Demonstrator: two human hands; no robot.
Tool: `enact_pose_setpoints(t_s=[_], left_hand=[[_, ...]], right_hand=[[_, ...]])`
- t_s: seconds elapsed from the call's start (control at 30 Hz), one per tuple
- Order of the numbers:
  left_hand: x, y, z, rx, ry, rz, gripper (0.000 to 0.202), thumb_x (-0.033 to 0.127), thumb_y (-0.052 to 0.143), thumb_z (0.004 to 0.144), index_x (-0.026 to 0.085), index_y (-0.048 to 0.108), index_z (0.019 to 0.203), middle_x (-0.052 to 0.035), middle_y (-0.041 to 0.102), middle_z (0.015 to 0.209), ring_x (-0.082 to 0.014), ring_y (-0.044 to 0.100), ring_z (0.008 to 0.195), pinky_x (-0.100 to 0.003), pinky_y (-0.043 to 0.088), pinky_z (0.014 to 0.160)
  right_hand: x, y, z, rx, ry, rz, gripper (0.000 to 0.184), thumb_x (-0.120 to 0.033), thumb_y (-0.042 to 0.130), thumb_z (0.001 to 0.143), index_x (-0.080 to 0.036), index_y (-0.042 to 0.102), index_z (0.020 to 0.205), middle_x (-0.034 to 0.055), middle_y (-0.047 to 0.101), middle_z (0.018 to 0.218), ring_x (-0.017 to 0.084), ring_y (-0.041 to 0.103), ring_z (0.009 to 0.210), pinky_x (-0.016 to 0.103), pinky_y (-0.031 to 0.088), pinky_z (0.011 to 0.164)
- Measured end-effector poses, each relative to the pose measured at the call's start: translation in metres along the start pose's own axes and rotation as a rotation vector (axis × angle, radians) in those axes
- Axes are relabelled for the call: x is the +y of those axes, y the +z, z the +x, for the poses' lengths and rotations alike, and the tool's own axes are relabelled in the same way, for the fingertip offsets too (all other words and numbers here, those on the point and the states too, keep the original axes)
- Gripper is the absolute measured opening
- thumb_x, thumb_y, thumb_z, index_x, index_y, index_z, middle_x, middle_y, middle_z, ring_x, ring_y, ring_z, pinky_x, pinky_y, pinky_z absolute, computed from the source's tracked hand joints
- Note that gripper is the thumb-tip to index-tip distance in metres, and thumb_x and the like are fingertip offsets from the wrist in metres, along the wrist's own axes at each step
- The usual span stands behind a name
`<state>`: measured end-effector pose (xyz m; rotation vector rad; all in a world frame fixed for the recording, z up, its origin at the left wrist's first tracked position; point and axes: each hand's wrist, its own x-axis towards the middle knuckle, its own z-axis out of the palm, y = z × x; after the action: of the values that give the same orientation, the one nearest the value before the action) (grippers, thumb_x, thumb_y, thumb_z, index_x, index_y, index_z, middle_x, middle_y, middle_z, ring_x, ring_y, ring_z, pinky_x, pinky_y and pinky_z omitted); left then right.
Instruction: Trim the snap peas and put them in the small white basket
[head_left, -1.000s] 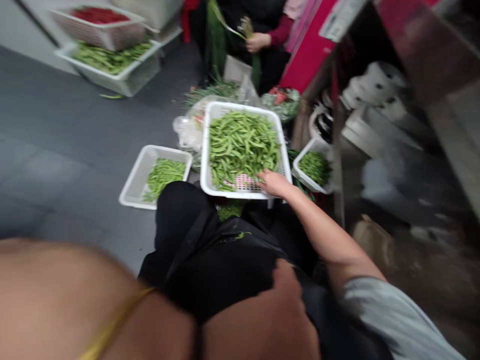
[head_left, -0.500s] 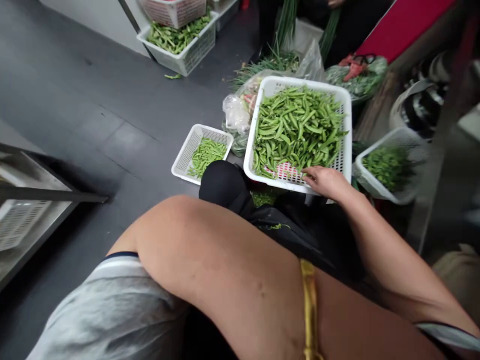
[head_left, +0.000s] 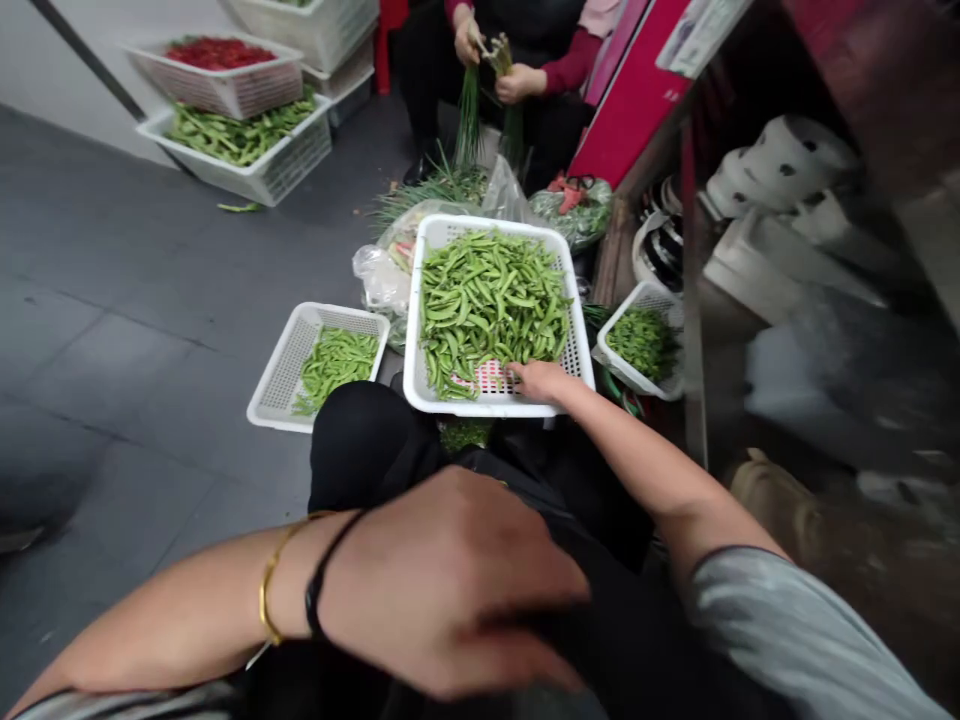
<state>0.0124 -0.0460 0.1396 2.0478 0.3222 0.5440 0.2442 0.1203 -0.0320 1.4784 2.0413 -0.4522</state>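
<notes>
My right hand (head_left: pixel 541 380) lies palm down at the near edge of a big white basket (head_left: pixel 412 330), fingers curled into the heap of green pea pods (head_left: pixel 487 290). My left hand (head_left: pixel 450 585) hovers close to the camera over my black-clad lap, its back towards me. Its fingers are blurred and loosely apart, with nothing seen in them. A gold bangle and a black band circle that wrist. A smaller white basket (head_left: pixel 281 375) with some pea pods (head_left: pixel 337 360) stands on the floor to the left.
Another small basket (head_left: pixel 622 312) of greens stands at the right, against a shelf holding white bowls (head_left: pixel 780 160). A plastic bag (head_left: pixel 379 275) lies behind the big basket. Another person's hands (head_left: pixel 517 82) hold green stalks at the back. Stacked baskets (head_left: pixel 247 175) stand far left.
The view swung left and back. My left forearm, which filled the foreground, has drawn back so that the hand now shows. My right hand stays on the pods.
</notes>
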Motion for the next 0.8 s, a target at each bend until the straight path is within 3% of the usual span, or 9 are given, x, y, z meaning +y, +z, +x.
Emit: enact_pose_setpoints(t_s=[0.1, 0.17, 0.23, 0.37, 0.43, 0.53, 0.63, 0.73, 0.8], left_hand=[[-0.036, -0.041, -0.001, 0.107, -0.12, -0.152, 0.042, 0.044, 0.067, 0.075, 0.022, 0.065, 0.111, -0.0098, 0.071, 0.085, -0.0225, 0.066, 0.074, -0.031, 0.05, 0.068], [-0.051, -0.045, -0.017, 0.024, -0.133, -0.291, 0.054, 0.052, 0.075, 0.063, 0.021, 0.068, 0.107, -0.0121, 0.071, 0.086, -0.0253, 0.066, 0.075, -0.033, 0.051, 0.071], [-0.065, -0.041, -0.035, 0.025, -0.156, -0.449, 0.055, 0.062, 0.069, 0.064, 0.02, 0.072, 0.1, -0.0137, 0.072, 0.084, -0.0268, 0.066, 0.074, -0.035, 0.051, 0.07], [-0.091, -0.03, -0.05, 0.369, -0.401, -0.579, 0.044, 0.055, 0.055, 0.082, 0.016, 0.073, 0.096, -0.0134, 0.071, 0.077, -0.0239, 0.066, 0.069, -0.034, 0.052, 0.067], [-0.103, -0.027, -0.049, 0.458, -0.523, -0.604, 0.036, 0.045, 0.059, 0.082, 0.014, 0.072, 0.094, -0.0126, 0.071, 0.075, -0.0214, 0.066, 0.067, -0.031, 0.052, 0.066], [-0.117, -0.022, -0.039, 0.533, -0.647, -0.684, 0.028, 0.038, 0.064, 0.08, 0.013, 0.072, 0.088, -0.0102, 0.07, 0.07, -0.0165, 0.064, 0.059, -0.026, 0.052, 0.059], [-0.129, -0.015, -0.022, 0.631, -0.722, -0.767, 0.027, 0.037, 0.069, 0.076, 0.012, 0.071, 0.087, -0.0089, 0.07, 0.072, -0.0137, 0.064, 0.058, -0.022, 0.051, 0.053], [-0.139, -0.01, -0.002, 0.713, -0.746, -0.758, 0.032, 0.035, 0.075, 0.07, 0.011, 0.069, 0.09, -0.0081, 0.069, 0.076, -0.014, 0.065, 0.062, -0.021, 0.052, 0.051], [-0.145, -0.006, 0.011, 0.76, -0.732, -0.718, 0.038, 0.035, 0.077, 0.067, 0.01, 0.068, 0.095, -0.0079, 0.068, 0.079, -0.0145, 0.065, 0.065, -0.021, 0.053, 0.05]], right_hand=[[-0.011, 0.006, 0.015, 0.01, 0.046, 0.034, 0.049, -0.03, 0.047, 0.086, -0.011, 0.048, 0.13, 0.0262, 0.053, 0.124, 0.032, 0.061, 0.104, 0.039, 0.049, 0.08], [-0.018, 0.009, 0.02, 0.025, 0.02, 0.064, 0.05, -0.027, 0.05, 0.084, -0.006, 0.047, 0.129, 0.0286, 0.049, 0.125, 0.032, 0.06, 0.106, 0.039, 0.048, 0.083], [-0.023, 0.01, 0.022, 0.043, -0.055, 0.101, 0.049, -0.025, 0.051, 0.083, -0.007, 0.046, 0.129, 0.0259, 0.049, 0.126, 0.03, 0.059, 0.106, 0.038, 0.048, 0.086], [-0.024, 0.008, 0.018, 0.102, -0.233, 0.193, 0.049, -0.029, 0.054, 0.084, -0.014, 0.047, 0.13, 0.0177, 0.051, 0.127, 0.026, 0.058, 0.107, 0.036, 0.045, 0.091], [-0.018, 0.004, 0.013, 0.146, -0.293, 0.252, 0.049, -0.033, 0.057, 0.083, -0.015, 0.05, 0.128, 0.0149, 0.055, 0.123, 0.024, 0.058, 0.105, 0.033, 0.044, 0.09], [-0.005, -0.001, 0.004, 0.244, -0.306, 0.359, 0.043, -0.034, 0.058, 0.083, -0.015, 0.055, 0.122, 0.0097, 0.061, 0.112, 0.017, 0.059, 0.095, 0.027, 0.044, 0.085], [0.003, -0.006, -0.006, 0.384, -0.224, 0.458, 0.032, -0.026, 0.048, 0.089, -0.012, 0.053, 0.117, 0.0075, 0.062, 0.105, 0.014, 0.059, 0.09, 0.025, 0.043, 0.082], [-0.003, -0.01, -0.022, 0.519, -0.147, 0.525, 0.027, -0.017, 0.041, 0.087, -0.011, 0.05, 0.112, 0.0076, 0.06, 0.099, 0.015, 0.057, 0.09, 0.025, 0.043, 0.081], [-0.016, -0.011, -0.038, 0.632, -0.182, 0.568, 0.026, -0.016, 0.044, 0.085, -0.013, 0.05, 0.11, 0.0066, 0.06, 0.096, 0.015, 0.057, 0.087, 0.025, 0.043, 0.08]])
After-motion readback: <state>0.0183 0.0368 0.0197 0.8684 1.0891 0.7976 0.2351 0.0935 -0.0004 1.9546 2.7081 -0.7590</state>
